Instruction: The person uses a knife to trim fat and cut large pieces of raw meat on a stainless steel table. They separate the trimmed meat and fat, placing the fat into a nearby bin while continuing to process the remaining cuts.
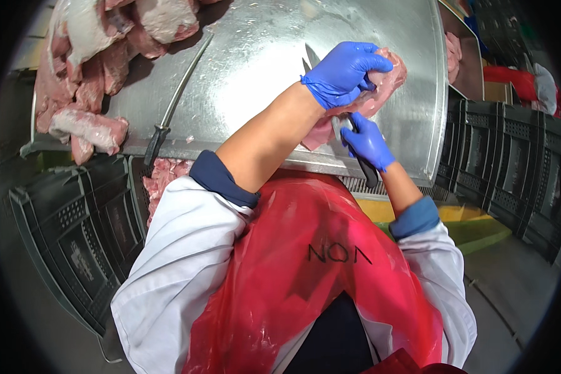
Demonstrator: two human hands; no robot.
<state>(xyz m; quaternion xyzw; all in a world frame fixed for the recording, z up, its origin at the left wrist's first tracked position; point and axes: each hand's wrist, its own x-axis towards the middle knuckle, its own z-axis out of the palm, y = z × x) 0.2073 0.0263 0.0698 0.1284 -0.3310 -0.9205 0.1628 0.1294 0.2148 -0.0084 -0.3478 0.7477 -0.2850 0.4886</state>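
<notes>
In a blue glove, my left hand [349, 71] grips a long piece of pink raw meat [386, 93] over the metal table [230, 118], its fingers curled over the top. Close below it, my gloved right hand [369, 144] is wrapped round the black handle of a knife [371, 174]. The knife's blade is beside the meat's lower edge, mostly hidden. A pointed blade tip [312, 55] shows beyond my left wrist; whether it belongs to a second knife I cannot tell. A honing steel [184, 87] with a black handle lies to the left on the table.
Large pieces of raw meat [100, 62] are heaped at the table's far left. Meat trimmings [162, 181] sit below the left front edge. Black crates stand at the left [75, 230] and right [498, 162]. A metal bin [470, 62] with meat is at the far right.
</notes>
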